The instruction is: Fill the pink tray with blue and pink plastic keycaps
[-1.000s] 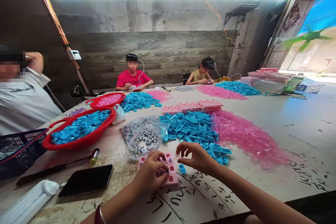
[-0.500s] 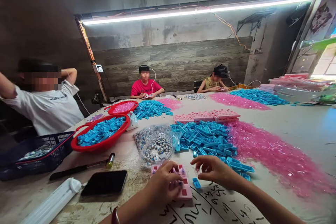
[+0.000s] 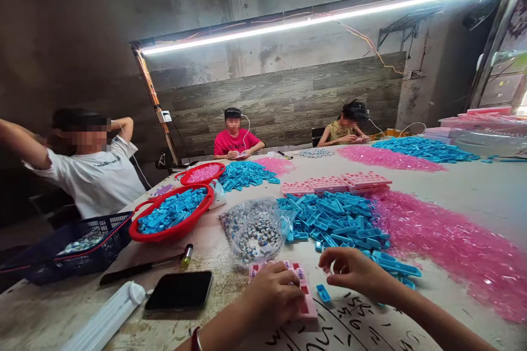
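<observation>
My left hand (image 3: 269, 299) lies curled over a pink slotted tray (image 3: 307, 307) at the table's near edge, fingers pressed on it. My right hand (image 3: 356, 273) hovers just right of the tray, thumb and fingers pinched on a small pale piece I cannot make out. A single blue clip (image 3: 323, 293) lies between the hands. Behind them are a clear bag of small metal parts (image 3: 255, 230), a heap of blue clips (image 3: 333, 219) and a spread of pink pieces (image 3: 448, 247).
A black phone (image 3: 180, 289), a screwdriver (image 3: 144, 267), a white tube (image 3: 102, 321), a dark basket (image 3: 68, 249) and red bowls of blue clips (image 3: 173, 214) lie to the left. Pink trays (image 3: 335, 182) sit mid-table. Three other people sit around the table.
The view has swung left and tilted up. My right hand has closed into a pinch beside the tray; my left hand stays on the tray. The person on the left has raised both arms.
</observation>
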The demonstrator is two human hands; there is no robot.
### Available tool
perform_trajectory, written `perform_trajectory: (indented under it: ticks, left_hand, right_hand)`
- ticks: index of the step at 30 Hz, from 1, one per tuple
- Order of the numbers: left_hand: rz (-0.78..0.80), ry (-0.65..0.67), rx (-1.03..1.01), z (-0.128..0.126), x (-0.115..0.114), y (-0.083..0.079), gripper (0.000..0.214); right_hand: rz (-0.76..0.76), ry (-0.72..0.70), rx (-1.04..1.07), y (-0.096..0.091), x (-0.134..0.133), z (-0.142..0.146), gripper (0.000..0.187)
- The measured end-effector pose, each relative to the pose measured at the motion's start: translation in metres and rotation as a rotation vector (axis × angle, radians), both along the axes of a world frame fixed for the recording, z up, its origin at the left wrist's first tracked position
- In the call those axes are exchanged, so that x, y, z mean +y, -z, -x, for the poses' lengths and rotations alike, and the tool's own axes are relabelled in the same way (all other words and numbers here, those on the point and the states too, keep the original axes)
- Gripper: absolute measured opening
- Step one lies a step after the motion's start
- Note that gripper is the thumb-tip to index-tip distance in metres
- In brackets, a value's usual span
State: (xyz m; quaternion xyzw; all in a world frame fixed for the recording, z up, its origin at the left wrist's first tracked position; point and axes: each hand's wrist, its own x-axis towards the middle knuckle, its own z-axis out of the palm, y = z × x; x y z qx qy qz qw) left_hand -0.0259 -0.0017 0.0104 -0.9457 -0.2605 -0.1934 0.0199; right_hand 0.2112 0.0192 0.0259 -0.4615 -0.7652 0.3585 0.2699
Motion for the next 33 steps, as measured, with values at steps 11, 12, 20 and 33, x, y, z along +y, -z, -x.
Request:
perform_trajectory:
  ticks: [11, 12, 20, 33]
  left_hand:
    - [0.033, 0.013, -0.093, -0.002, 0.003, 0.006, 0.015]
    - [0.044, 0.014, -0.1, -0.001, 0.003, 0.007, 0.016]
    - [0.267, -0.011, -0.257, 0.003, 0.003, 0.003, 0.027]
    - [0.484, -0.143, -0.288, 0.005, -0.001, -0.008, 0.03]
  right_hand:
    - [0.021, -0.077, -0.068, 0.001, -0.008, 0.011, 0.025]
    - [0.008, -0.07, -0.063, 0.002, -0.008, 0.012, 0.027]
    - [0.037, -0.037, 0.054, 0.002, -0.008, 0.016, 0.022]
    - [-0.259, -0.09, 0.041, 0.007, -0.021, 0.042, 0.016]
